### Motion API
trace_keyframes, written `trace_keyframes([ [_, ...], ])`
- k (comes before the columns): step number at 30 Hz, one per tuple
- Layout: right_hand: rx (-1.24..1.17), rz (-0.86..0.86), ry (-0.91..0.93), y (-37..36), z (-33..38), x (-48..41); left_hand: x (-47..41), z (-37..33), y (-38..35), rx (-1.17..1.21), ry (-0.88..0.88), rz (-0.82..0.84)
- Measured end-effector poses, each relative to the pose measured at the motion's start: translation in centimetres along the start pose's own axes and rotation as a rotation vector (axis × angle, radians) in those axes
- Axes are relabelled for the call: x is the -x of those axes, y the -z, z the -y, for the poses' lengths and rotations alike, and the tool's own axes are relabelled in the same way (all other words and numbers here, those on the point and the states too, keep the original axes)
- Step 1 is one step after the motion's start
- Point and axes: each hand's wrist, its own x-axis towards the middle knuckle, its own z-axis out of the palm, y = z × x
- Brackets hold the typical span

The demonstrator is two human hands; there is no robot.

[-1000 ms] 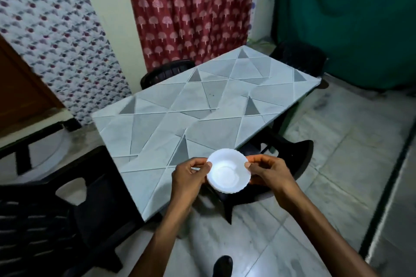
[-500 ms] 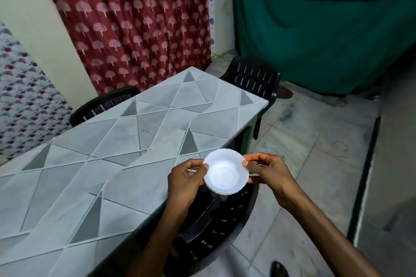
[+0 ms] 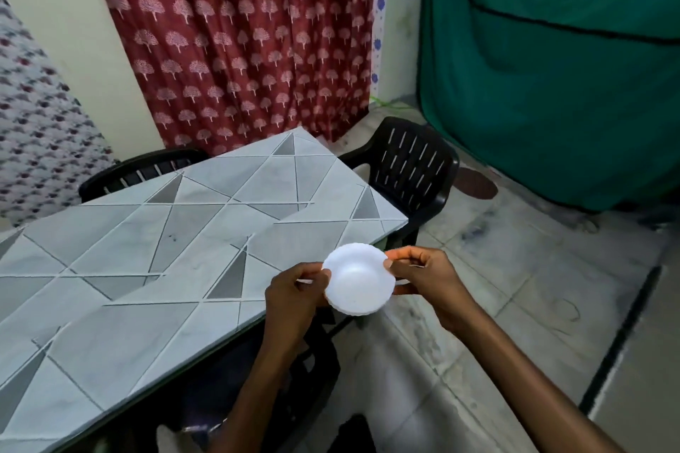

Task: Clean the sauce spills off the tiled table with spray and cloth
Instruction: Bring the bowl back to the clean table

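A small white bowl (image 3: 358,279) with a scalloped rim is held between both hands, just past the near right edge of the tiled table (image 3: 154,250). My left hand (image 3: 294,300) pinches its left rim and my right hand (image 3: 427,279) pinches its right rim. The bowl looks white inside, tilted slightly toward me. The table top is grey with a triangle pattern; I see no sauce on it, and no spray bottle or cloth is in view.
Black plastic chairs stand at the table's far right end (image 3: 412,165), along its far side (image 3: 136,169) and tucked under the near edge (image 3: 301,390). A red patterned curtain (image 3: 239,40) and a green sheet (image 3: 552,66) hang behind. Marble floor spreads right.
My view has swung right along the table's side, so the table now lies to the left. Both hands keep the bowl in the same grip near the table's right edge.
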Motion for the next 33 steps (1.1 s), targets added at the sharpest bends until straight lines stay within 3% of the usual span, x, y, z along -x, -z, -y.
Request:
trace_keyframes([
  [10,0.065,0.134,0.026,4.0,3.6,-17.9,-12.9,-2.5,-8.7,-0.054,-0.022,-0.160],
  [19,0.085,0.344,-0.027,3.7,6.4,-32.3,-22.5,-3.8,-12.2,-0.092,0.039,-0.284],
  [27,0.261,0.580,-0.021,-0.2,5.6,-44.2,-28.1,-1.6,-15.3,-0.028,0.175,-0.547],
  [33,0.350,0.868,-0.074,-4.9,7.7,-48.6,-28.9,-2.5,-15.4,0.001,0.256,-0.861],
])
